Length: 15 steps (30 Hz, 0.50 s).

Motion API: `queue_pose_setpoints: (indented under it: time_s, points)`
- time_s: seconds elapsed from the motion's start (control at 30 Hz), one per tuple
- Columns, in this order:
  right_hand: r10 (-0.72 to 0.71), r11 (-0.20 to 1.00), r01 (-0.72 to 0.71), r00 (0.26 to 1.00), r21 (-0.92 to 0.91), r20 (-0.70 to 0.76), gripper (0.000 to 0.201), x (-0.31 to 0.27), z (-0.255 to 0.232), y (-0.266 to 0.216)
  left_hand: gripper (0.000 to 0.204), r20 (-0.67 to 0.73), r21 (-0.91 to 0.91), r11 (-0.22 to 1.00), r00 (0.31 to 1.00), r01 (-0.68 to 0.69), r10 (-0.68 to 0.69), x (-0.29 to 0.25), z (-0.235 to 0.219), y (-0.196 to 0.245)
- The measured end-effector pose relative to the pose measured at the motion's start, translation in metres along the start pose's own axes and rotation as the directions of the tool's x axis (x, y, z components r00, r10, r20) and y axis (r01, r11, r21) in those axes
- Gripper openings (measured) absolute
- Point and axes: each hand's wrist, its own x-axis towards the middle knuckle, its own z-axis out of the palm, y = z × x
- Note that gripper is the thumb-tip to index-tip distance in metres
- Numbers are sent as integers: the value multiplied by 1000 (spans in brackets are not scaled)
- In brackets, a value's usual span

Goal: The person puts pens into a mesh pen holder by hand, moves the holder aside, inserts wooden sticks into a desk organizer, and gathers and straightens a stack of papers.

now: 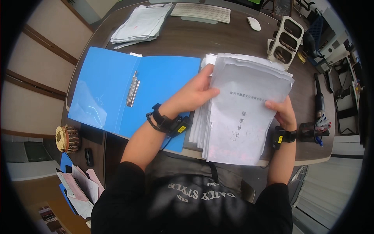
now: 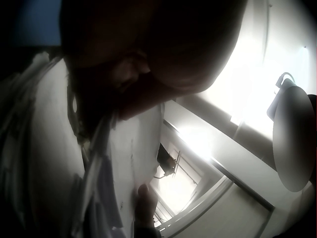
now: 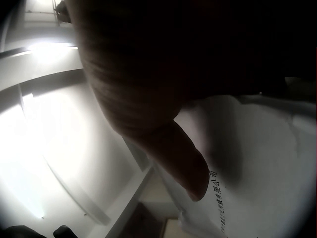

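A thick sheaf of white papers with printed Chinese text on its top sheet is held up between both hands. My left hand grips its left edge, thumb on the front. My right hand holds the right edge, thumb pressed on the printed sheet in the right wrist view. More loose sheets show behind the sheaf on its left. Left of the papers, an open blue folder lies flat, with a metal clip near its spine. The left wrist view is dark, with sheet edges below the hand.
Another paper stack lies at the back left, near a keyboard and a mouse. A beige rack stands behind the sheaf. At the right are a black pen holder and, at lower left, a woven basket.
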Motion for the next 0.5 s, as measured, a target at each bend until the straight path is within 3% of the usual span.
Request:
queue_pose_setpoints:
  time_s: [0.13, 0.23, 0.3, 0.37, 0.5]
  points:
    - [23, 999, -23, 1000, -23, -22, 71, 1, 2, 0, 65, -15, 45, 998, 999, -35, 36, 0, 0, -1]
    - [16, 998, -18, 1000, -61, -24, 67, 2, 4, -1, 63, -62, 117, 990, 996, 75, -68, -1, 1, 2]
    - [8, 998, -9, 1000, -63, -19, 63, 4, 5, 0, 59, -200, 311, 938, 975, 153, -93, -1, 4, 7]
    - [-77, 980, 59, 993, -192, -87, 47, 9, 6, 6, 56, -224, 328, 933, 972, 147, -74, 1, 0, 3]
    - [-59, 984, 44, 995, -174, -85, 31, 11, 2, 5, 42, -337, 285, 951, 941, 119, -17, 3, -2, -5]
